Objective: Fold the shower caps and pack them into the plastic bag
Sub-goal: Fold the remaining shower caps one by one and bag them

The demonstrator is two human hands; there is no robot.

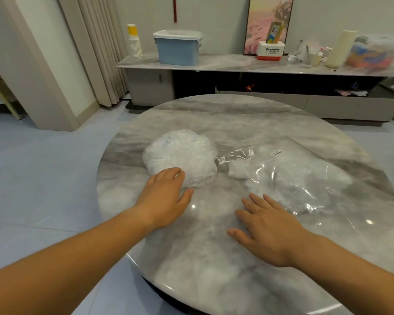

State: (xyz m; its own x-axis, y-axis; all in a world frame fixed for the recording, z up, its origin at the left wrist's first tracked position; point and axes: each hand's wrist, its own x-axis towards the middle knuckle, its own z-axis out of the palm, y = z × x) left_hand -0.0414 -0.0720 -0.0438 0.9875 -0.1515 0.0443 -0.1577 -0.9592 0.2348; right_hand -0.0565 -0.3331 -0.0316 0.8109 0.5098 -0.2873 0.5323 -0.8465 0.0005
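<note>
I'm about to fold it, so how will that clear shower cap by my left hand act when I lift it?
The shower cap is thin, crinkled film, so it will probably flop and sag. It looks puffed with air, so likely very light. On the glossy table it may slide when pushed.
</note>
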